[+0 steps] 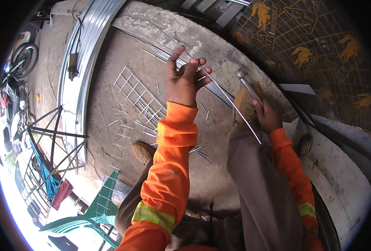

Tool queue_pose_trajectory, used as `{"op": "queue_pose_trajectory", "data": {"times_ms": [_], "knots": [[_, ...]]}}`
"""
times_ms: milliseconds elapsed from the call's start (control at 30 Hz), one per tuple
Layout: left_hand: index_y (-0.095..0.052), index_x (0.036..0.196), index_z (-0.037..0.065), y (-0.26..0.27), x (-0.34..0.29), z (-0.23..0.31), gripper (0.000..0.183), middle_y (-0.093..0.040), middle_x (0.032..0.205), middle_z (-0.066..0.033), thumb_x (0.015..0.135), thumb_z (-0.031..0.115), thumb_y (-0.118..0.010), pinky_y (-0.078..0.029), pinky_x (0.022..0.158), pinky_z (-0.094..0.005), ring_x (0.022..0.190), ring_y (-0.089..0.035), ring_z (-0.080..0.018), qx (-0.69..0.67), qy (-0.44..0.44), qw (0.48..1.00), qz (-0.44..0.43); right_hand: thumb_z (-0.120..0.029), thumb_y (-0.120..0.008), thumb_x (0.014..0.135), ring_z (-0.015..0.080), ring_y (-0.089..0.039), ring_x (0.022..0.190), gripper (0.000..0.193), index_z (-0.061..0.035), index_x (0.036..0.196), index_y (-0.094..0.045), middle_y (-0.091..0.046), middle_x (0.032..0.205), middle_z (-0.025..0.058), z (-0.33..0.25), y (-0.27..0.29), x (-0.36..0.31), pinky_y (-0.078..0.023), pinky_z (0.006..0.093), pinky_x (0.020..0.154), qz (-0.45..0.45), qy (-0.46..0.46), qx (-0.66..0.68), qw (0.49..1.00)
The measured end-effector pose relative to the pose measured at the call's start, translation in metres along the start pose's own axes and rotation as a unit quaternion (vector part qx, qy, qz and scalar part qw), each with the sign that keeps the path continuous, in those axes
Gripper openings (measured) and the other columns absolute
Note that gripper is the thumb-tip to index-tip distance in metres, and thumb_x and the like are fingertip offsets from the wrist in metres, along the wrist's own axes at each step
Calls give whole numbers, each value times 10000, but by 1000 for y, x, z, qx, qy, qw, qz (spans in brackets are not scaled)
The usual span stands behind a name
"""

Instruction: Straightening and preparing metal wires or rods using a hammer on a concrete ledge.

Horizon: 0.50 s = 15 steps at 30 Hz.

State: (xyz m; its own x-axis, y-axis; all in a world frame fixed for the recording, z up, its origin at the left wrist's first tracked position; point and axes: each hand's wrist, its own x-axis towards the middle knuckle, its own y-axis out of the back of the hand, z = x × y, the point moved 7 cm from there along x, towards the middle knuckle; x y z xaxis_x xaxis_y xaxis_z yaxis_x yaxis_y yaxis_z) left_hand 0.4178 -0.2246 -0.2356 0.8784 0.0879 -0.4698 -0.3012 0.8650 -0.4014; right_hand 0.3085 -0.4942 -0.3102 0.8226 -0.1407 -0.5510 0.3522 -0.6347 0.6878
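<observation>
My left hand [183, 81] is raised at the middle, its thumb and fingers pinched on a long thin metal rod [231, 100]. The rod slants across from upper left to lower right, its near end over my right knee. My right hand [270, 117] is closed round the lower part of a shiny metal bar [251, 89] topped by a round ball. This bar tilts up and left, in front of my boot [245, 104]. Below the left hand's level, on the ground, lies a welded wire grid [140, 93] with loose rods about it.
Short cut rods [125, 136] litter the concrete floor. Long metal channels [83, 54] lie along the left. Beyond them are a black metal frame [54, 138], a green plastic chair [100, 205] and a motorcycle [24, 60]. A dark sheet with gold print [315, 50] is at upper right.
</observation>
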Motion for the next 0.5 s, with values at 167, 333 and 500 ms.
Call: {"op": "queue_pose_trajectory", "data": {"times_ms": [167, 333, 500], "knots": [[-629, 1156, 76, -11, -3, -10, 251, -642, 1136, -54, 926, 168, -586, -511, 685, -244, 879, -648, -152, 270, -69, 958, -71, -609, -392, 921, 470, -570, 957, 609, -43, 1074, -556, -623, 965, 270, -2, 1, 1, -453, 463, 815, -17, -13, 29, 999], [-697, 1023, 111, -33, -21, 9, 163, -671, 1007, -81, 868, 147, -663, -486, 740, -273, 934, -618, -197, 463, -194, 863, -58, -604, -402, 922, 467, -570, 950, 598, -34, 1020, -554, -615, 957, 276, 5, 4, 2, -451, 459, 795, 25, 39, 56, 997], [-630, 959, 21, -44, -30, 57, 136, -651, 887, -102, 856, 98, -675, -484, 743, -309, 820, -615, -217, 434, -418, 798, 4, -616, -404, 911, 465, -566, 970, 607, -51, 1067, -564, -618, 973, 280, 2, -1, 0, -441, 478, 820, -25, -29, 35, 999]]}}
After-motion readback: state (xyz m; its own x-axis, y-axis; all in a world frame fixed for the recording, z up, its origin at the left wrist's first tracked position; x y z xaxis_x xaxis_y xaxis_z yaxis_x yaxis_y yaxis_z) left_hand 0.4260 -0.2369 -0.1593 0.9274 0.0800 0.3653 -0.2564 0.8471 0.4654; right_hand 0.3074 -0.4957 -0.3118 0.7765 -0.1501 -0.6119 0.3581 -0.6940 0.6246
